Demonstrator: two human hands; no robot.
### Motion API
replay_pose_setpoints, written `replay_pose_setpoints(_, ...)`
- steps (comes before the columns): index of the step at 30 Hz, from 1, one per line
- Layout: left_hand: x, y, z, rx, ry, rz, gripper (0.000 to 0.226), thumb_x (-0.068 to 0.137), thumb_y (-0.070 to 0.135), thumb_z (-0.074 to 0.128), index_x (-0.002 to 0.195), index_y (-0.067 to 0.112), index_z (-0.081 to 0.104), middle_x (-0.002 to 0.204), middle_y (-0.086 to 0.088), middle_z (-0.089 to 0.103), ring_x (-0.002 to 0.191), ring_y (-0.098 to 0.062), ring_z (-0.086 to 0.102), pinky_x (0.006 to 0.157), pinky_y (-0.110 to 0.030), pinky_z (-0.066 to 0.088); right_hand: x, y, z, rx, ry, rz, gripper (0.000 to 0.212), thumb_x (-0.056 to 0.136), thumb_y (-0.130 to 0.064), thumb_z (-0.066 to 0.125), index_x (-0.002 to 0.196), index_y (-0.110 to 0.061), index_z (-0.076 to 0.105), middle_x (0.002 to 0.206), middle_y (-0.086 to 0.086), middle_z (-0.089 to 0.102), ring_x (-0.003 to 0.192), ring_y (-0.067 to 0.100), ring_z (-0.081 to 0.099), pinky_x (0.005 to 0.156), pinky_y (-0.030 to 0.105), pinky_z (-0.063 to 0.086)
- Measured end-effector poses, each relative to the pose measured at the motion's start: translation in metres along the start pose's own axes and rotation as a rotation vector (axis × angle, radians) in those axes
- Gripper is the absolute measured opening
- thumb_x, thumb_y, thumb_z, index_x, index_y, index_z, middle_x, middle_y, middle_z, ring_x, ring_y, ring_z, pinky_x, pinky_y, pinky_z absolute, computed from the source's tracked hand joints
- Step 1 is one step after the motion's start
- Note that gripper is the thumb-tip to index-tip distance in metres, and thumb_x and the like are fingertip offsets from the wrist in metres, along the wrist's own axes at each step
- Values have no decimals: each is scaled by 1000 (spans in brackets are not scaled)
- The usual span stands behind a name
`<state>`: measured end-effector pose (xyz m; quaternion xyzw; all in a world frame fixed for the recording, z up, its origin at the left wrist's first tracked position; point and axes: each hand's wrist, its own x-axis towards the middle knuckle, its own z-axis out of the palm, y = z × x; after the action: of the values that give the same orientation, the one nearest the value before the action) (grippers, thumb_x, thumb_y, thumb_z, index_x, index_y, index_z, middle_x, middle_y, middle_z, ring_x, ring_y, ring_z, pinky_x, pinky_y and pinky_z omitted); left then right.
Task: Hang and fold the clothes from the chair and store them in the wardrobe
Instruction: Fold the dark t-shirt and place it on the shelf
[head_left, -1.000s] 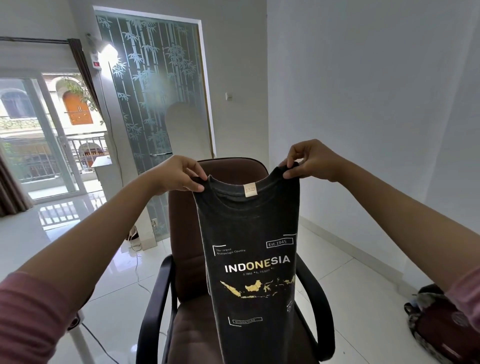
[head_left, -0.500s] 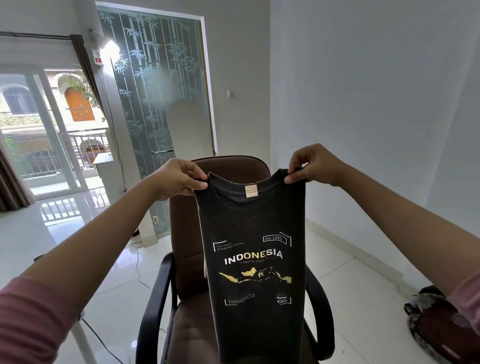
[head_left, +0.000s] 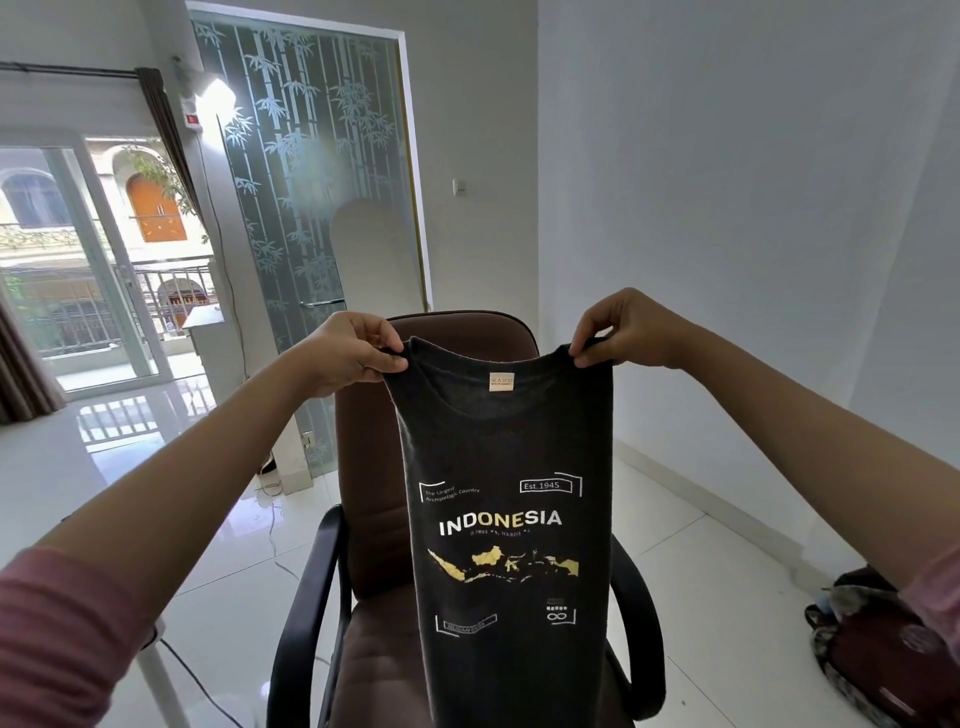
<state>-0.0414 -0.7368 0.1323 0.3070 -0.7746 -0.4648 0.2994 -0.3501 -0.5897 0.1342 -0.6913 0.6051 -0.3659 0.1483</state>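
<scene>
T-shirt (head_left: 509, 467), pinched at both shoulders by the fingers (head_left: 387, 358): charcoal black, with a beige neck label midway between the fingers. Print below the fingers: white lettering "INDONESIA" with "ONE" in yellow, and a yellow-gold map. Office chair (head_left: 363, 467) behind the fingers: brown upholstery, black armrests. Sleeves (head_left: 62, 639): pink. Glass door (head_left: 311, 171): frosted bamboo pattern.

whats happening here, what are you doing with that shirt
A person is holding up a dark grey Indonesia T-shirt in front of a brown office chair. The left hand pinches one shoulder of the shirt and the right hand pinches the other, so it hangs straight down with the printed side facing the camera. It is neither folded nor on a hanger yet, and no wardrobe is in view.
</scene>
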Motion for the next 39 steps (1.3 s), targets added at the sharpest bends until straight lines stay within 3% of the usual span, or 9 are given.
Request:
replay_pose_setpoints(3,1,0,1,23,-8,-10,23,78,-16,61,73,6,58,81,-11,57,82,-23,59,62,-22,57,0,-2,0,-178,-52,17,17,71,-4,81,74,-19,73,77,-4,71,69,-1,63,65,7,47)
replay_pose_setpoints(7,3,0,2,44,-14,-10,23,77,-15,62,72,6,59,80,-11,57,82,-24,59,67,-25,59,1,0,5,-352,-85,56,16,69,-10,83,71,-21,72,78,1,71,65,2,62,58,11,43)
replay_pose_setpoints(10,4,0,1,59,-26,-11,23,77,-15,63,72,7,59,79,-11,57,81,-24,59,70,-27,59,1,2,9,-316,-109,107,15,73,-7,79,72,-19,70,82,8,71,57,6,65,48,15,46)
replay_pose_setpoints(14,3,-1,0,81,-20,-17,23,77,-14,63,71,8,59,78,-10,57,80,-23,58,67,-25,58,-1,4,11,-239,-120,129,12,79,-4,74,78,-13,66,89,14,69,76,26,72,53,19,52)
replay_pose_setpoints(17,2,-2,-3,99,-4,-22,24,77,-14,63,71,9,59,77,-9,57,80,-23,59,66,-26,56,-3,6,13,-159,-93,129,12,81,1,70,80,-10,66,86,14,66,76,23,70,56,20,54)
replay_pose_setpoints(22,2,-4,-8,81,4,-20,23,77,-13,64,72,9,59,79,-11,57,84,-25,58,77,-35,55,-2,12,17,-68,77,41,19,77,5,71,71,-12,65,72,12,59,69,20,57,63,20,53)
replay_pose_setpoints(26,1,-3,-10,66,1,-14,24,78,-14,62,71,9,58,78,-10,57,82,-25,58,71,-29,57,2,11,16,-102,173,-12,25,76,7,69,66,-14,60,71,16,59,65,17,54,63,18,49)
replay_pose_setpoints(31,2,-2,-9,66,-3,-11,24,78,-14,61,71,9,58,77,-10,56,83,-25,57,74,-31,55,9,-3,13,-184,121,-60,28,74,9,63,64,-16,56,64,12,54,54,11,45,55,12,41)
replay_pose_setpoints(39,4,1,-13,85,-67,-10,21,79,-13,62,77,8,64,87,-12,62,91,-29,61,82,-36,56,16,-12,9,88,-16,-26,28,83,13,59,73,-13,62,84,5,63,72,14,64,68,26,58)
